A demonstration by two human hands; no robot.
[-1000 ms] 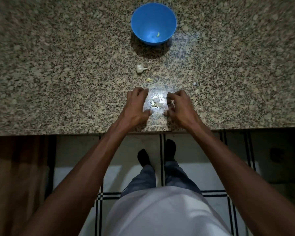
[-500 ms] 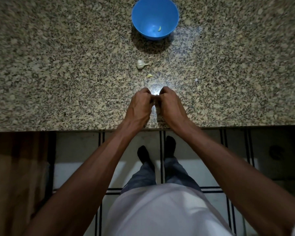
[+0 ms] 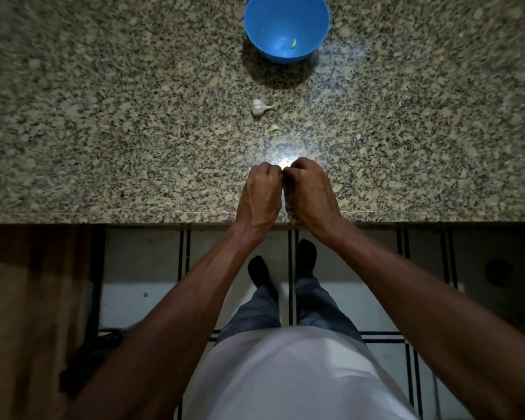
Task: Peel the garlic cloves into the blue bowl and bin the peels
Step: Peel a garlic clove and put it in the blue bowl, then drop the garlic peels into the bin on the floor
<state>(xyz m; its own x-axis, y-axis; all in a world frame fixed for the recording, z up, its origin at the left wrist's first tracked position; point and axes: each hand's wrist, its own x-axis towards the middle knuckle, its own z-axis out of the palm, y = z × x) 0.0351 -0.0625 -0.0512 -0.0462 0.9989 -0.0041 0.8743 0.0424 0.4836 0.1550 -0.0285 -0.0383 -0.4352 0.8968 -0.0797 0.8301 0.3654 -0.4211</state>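
Hands together at the lower centre of the granite counter (image 3: 103,131), just above its front edge.

Left hand (image 3: 259,194) and right hand (image 3: 311,192) are curled knuckle to knuckle; whatever they hold is hidden, so grip cannot be told. The blue bowl (image 3: 255,22), cut by the top edge of the frame, holds one peeled clove (image 3: 293,43). A garlic bulb (image 3: 259,106) and a loose clove (image 3: 275,128) lie between bowl and hands, well apart from both. Bare counter extends left and right.
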